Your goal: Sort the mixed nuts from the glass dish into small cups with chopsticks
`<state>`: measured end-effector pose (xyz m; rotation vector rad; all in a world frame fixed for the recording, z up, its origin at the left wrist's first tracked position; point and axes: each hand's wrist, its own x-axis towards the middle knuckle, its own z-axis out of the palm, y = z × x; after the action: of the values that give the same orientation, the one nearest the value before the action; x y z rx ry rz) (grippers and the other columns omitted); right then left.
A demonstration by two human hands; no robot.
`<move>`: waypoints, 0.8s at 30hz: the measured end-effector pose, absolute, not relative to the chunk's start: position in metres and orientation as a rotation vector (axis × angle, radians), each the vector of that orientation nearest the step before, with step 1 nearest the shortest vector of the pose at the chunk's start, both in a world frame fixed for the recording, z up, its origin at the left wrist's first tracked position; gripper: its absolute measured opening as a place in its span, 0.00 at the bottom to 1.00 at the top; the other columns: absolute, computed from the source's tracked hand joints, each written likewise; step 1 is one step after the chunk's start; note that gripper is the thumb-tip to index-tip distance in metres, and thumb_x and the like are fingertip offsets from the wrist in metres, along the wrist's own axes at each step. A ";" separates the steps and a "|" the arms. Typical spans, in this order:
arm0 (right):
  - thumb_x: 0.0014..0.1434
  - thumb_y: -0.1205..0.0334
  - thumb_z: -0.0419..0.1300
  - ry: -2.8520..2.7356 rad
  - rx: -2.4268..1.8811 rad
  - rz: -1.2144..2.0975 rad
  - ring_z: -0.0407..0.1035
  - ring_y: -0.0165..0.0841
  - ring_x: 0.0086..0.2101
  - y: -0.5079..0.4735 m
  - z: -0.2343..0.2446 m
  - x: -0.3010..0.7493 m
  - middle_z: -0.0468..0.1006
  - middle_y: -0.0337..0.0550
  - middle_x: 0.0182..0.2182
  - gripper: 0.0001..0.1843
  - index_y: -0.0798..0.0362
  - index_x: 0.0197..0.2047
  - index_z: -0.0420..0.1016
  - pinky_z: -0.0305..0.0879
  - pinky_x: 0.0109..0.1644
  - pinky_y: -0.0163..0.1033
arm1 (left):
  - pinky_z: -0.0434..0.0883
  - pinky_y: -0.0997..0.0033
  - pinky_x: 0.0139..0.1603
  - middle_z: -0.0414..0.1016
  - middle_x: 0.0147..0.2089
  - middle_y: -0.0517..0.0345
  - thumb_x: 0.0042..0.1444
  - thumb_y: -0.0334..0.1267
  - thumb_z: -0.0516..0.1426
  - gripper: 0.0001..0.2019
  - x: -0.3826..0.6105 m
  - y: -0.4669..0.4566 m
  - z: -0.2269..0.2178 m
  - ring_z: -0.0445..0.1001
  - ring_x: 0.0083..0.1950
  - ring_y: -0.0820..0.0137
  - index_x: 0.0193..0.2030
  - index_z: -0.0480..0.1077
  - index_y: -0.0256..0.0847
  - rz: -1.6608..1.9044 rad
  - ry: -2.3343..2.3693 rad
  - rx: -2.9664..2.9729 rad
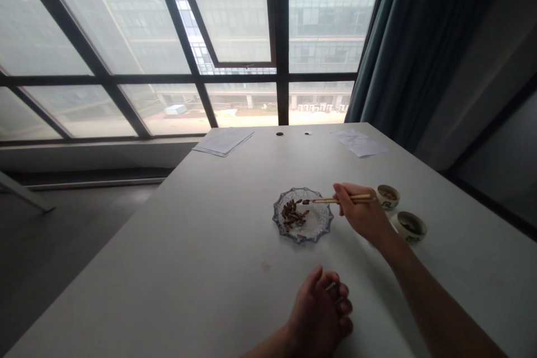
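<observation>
My right hand is closed round a pair of wooden chopsticks that lie nearly level, tips pointing left over a scalloped glass dish. A small dark piece sits pinched at the chopstick tips. Inside the dish lies a pile of several dark brown seeds. My left hand rests on the white table nearer to me, fingers loosely curled, with nothing seen in it.
Two small ceramic cups stand right of the dish, behind my right wrist. Paper sheets lie at the table's far end. Large windows and a dark curtain stand beyond.
</observation>
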<state>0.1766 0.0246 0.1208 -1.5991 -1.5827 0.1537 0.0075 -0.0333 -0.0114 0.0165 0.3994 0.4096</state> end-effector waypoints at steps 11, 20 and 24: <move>0.66 0.44 0.52 -1.249 -1.688 -0.044 0.70 0.33 0.19 -0.008 0.163 0.202 0.75 0.42 0.18 0.25 0.53 0.29 0.76 0.64 0.25 0.36 | 0.49 0.73 0.29 0.68 0.31 0.59 0.57 0.47 0.59 0.12 0.007 -0.032 -0.013 0.64 0.28 0.72 0.36 0.68 0.40 0.403 0.373 0.014; 0.66 0.49 0.53 -1.112 -1.891 -0.254 0.72 0.37 0.19 -0.005 0.158 0.234 0.74 0.43 0.15 0.21 0.51 0.26 0.75 0.64 0.28 0.40 | 0.49 0.73 0.30 0.67 0.31 0.59 0.56 0.47 0.59 0.12 0.007 -0.032 -0.011 0.63 0.28 0.73 0.36 0.68 0.40 0.404 0.380 0.015; 0.64 0.52 0.56 -1.144 -1.974 -0.240 0.75 0.39 0.24 -0.004 0.154 0.239 0.78 0.45 0.20 0.18 0.51 0.26 0.75 0.64 0.29 0.40 | 0.49 0.72 0.29 0.68 0.32 0.59 0.57 0.47 0.59 0.12 0.007 -0.032 -0.013 0.63 0.28 0.72 0.37 0.68 0.40 0.409 0.376 0.010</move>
<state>0.2391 -0.0038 0.1541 -1.9741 -1.1439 -0.2399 0.0070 -0.0323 -0.0125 0.0104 0.3758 0.4095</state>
